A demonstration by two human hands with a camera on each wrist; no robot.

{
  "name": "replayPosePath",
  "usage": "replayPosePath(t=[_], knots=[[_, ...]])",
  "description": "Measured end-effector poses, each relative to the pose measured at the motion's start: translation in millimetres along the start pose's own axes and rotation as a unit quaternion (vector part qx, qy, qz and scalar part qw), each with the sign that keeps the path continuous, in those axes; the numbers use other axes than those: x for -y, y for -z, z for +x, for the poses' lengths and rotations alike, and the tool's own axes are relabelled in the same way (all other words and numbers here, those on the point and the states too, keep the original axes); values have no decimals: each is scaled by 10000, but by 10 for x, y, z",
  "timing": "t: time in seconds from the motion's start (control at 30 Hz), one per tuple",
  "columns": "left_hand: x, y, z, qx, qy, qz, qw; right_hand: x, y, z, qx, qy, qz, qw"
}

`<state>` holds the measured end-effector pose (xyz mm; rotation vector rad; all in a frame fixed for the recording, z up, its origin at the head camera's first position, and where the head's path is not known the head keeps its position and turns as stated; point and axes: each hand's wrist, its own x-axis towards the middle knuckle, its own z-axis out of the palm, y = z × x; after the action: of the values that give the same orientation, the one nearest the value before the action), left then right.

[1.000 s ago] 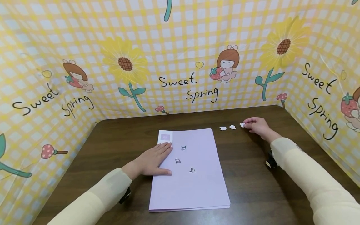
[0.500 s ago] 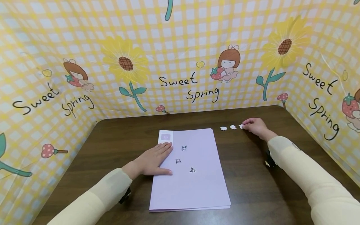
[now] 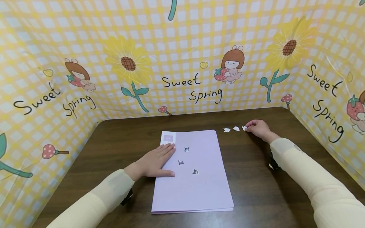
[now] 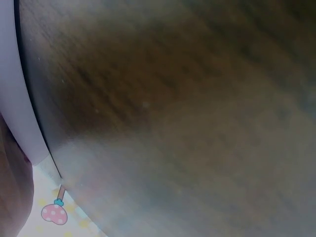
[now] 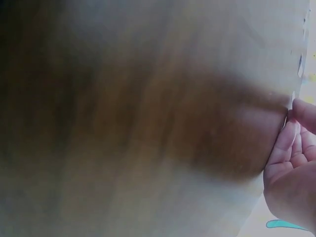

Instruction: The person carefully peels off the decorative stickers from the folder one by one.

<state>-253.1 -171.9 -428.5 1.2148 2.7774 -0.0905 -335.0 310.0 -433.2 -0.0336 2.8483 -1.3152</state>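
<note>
My left hand [image 3: 159,160] lies flat with fingers spread on the left side of a pale purple folder [image 3: 205,193]. Stuck or lying on that folder are three small dark-and-white cartoon stickers, one near the top [image 3: 186,149]. At the far right of the table, my right hand [image 3: 260,128] pinches a small white cut-out sticker [image 3: 244,128] between thumb and fingertips, close to the tabletop. In the right wrist view the right hand [image 5: 296,163] shows at the right edge, its fingers curled. The left wrist view shows mostly table and a strip of the folder [image 4: 19,89].
Two more white cut-outs, one nearer the folder [image 3: 226,130] and one beside it [image 3: 236,129], lie in a row left of my right hand. The dark wooden table [image 3: 119,139] meets a yellow checked cloth [image 3: 182,47] at its back and sides.
My right hand has shifted slightly left with the white sticker, closer to the other two cut-outs. The left hand has stayed in place on the folder.
</note>
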Motion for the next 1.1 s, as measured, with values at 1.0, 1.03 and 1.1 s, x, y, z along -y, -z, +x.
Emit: replayPosePath(t=[1.0, 1.03, 1.1], knots=[[-16, -5, 4, 68, 76, 8, 9999, 160, 92, -36, 718, -172, 884, 9933], [-16, -3, 5, 78, 76, 16, 9999, 192, 86, -49, 751, -148, 906, 9929], [-16, 4, 3, 90, 71, 29, 9999, 258, 64, -77, 814, -98, 934, 9922]])
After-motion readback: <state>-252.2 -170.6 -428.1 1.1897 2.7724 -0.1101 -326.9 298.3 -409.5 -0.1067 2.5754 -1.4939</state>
